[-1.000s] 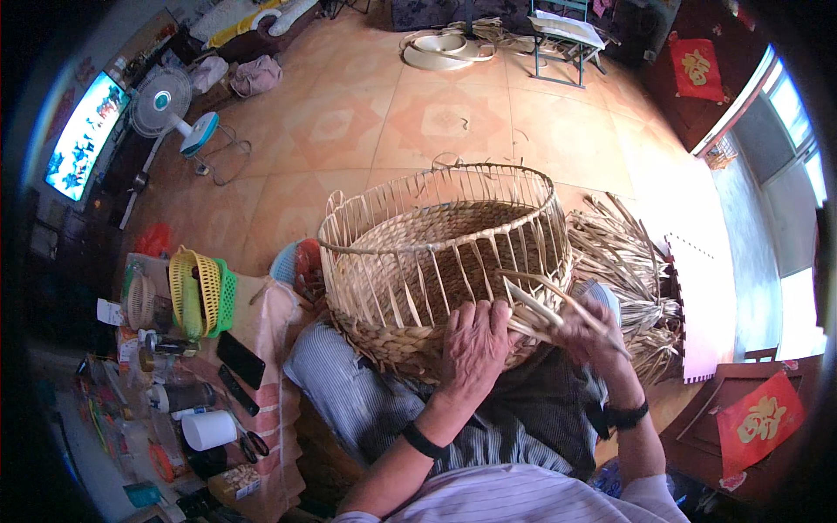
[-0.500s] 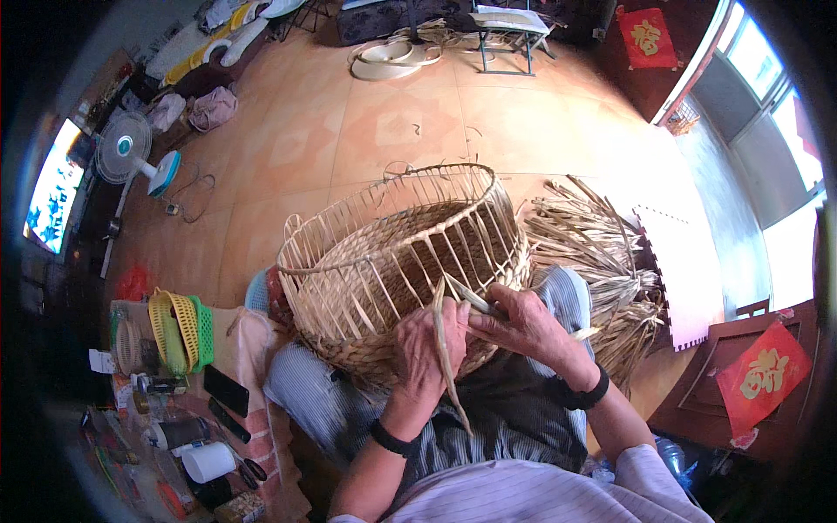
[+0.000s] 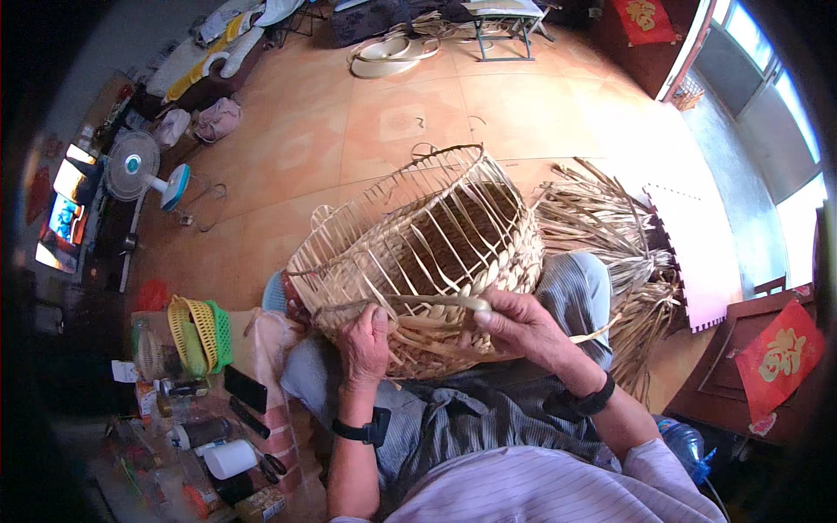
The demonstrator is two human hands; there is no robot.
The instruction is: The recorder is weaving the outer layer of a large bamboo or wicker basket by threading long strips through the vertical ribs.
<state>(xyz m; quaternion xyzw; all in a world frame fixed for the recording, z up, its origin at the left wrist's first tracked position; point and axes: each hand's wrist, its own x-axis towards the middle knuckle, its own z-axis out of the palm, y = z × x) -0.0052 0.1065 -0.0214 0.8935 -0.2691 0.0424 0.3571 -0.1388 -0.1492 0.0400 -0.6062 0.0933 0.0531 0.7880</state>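
Note:
A large woven basket (image 3: 418, 235) rests tilted on my lap, with a thin rim and open upright ribs above its braided lower wall. A dried plant strip (image 3: 427, 301) runs roughly level across its near side. My right hand (image 3: 527, 329) pinches the strip's right part between thumb and fingers. At the left, my left hand (image 3: 364, 344) is closed with the thumb up, and the strip passes at its thumb. Below the strip, more pale strands lie against the basket wall; a loose tail (image 3: 597, 334) sticks out right of my right hand.
Bundles of dried strips (image 3: 602, 235) lie on the floor at the right, beside a pale foam mat (image 3: 697, 261). A cluttered low table at the left bears a yellow basket (image 3: 193, 327), a white cup (image 3: 230, 459) and scissors (image 3: 273, 468). A fan (image 3: 135, 166) stands farther off.
My hands have moved apart, the left one going leftward. The strip, earlier hanging down between them, now stretches across the basket's near side. The basket is tilted more.

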